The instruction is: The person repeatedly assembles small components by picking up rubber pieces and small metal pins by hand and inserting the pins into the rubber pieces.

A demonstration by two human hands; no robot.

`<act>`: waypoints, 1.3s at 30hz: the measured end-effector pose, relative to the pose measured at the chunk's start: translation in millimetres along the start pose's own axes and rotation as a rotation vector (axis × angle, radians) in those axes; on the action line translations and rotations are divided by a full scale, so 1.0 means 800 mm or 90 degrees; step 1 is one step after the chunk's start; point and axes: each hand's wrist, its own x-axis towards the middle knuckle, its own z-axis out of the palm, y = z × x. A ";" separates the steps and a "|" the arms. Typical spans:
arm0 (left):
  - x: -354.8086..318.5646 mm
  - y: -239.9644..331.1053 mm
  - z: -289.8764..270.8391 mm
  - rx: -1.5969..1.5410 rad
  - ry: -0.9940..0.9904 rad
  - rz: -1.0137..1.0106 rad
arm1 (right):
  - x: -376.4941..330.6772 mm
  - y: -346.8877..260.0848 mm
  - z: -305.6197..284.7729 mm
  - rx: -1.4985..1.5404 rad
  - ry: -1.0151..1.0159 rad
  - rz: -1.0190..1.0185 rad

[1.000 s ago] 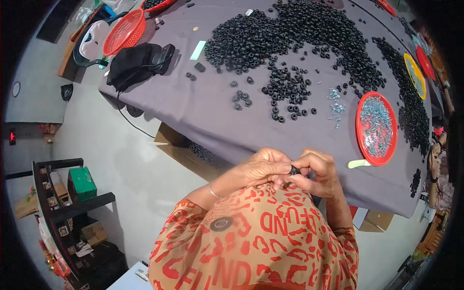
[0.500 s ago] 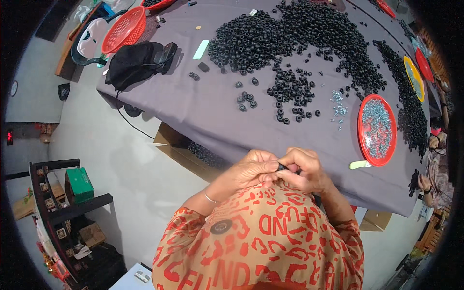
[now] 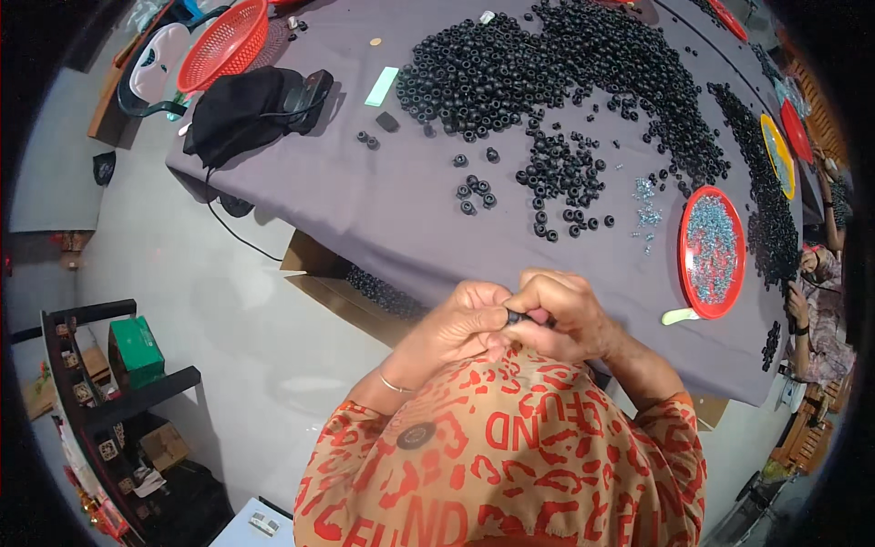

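Note:
Close to my chest, just off the table's near edge, both hands meet around a small black part (image 3: 516, 317). My left hand (image 3: 460, 326) pinches one end of it between thumb and fingers. The thumb and curled fingers of my right hand (image 3: 567, 314) grip its other end. Fingers cover most of the part, so its full shape is hidden. Beyond my hands, loose round black parts with holes (image 3: 561, 173) lie scattered on the grey tablecloth (image 3: 365, 201). A big heap of similar black pieces (image 3: 483, 77) spreads behind them.
To the right sits a red oval tray (image 3: 684, 264) of small shiny metal pieces, a pale green handle (image 3: 679, 316) beside it. A black cloth bag (image 3: 237, 114) and red basket (image 3: 219, 50) occupy the left. An open cardboard box (image 3: 337, 301) stands below the edge. Another person's hand (image 3: 798, 305) shows far right.
My hands have shifted slightly left, still pinching the black part, and my right hand has turned a little over it. At far right, the other person's arms have moved further into view.

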 end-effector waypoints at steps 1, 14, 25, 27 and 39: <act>0.002 0.000 0.001 -0.060 -0.021 0.022 | 0.000 0.006 0.001 0.043 -0.003 0.005; 0.032 0.098 -0.047 0.798 0.473 0.309 | 0.072 0.085 -0.029 -0.324 0.164 -0.009; 0.076 0.146 -0.082 1.016 0.457 0.356 | 0.134 0.115 -0.036 -0.469 -0.091 0.133; 0.073 0.153 -0.080 1.048 0.396 0.279 | 0.135 0.100 -0.036 -0.427 -0.134 0.187; 0.076 0.156 -0.055 1.252 0.252 0.201 | 0.131 0.104 -0.020 -0.508 -0.165 0.162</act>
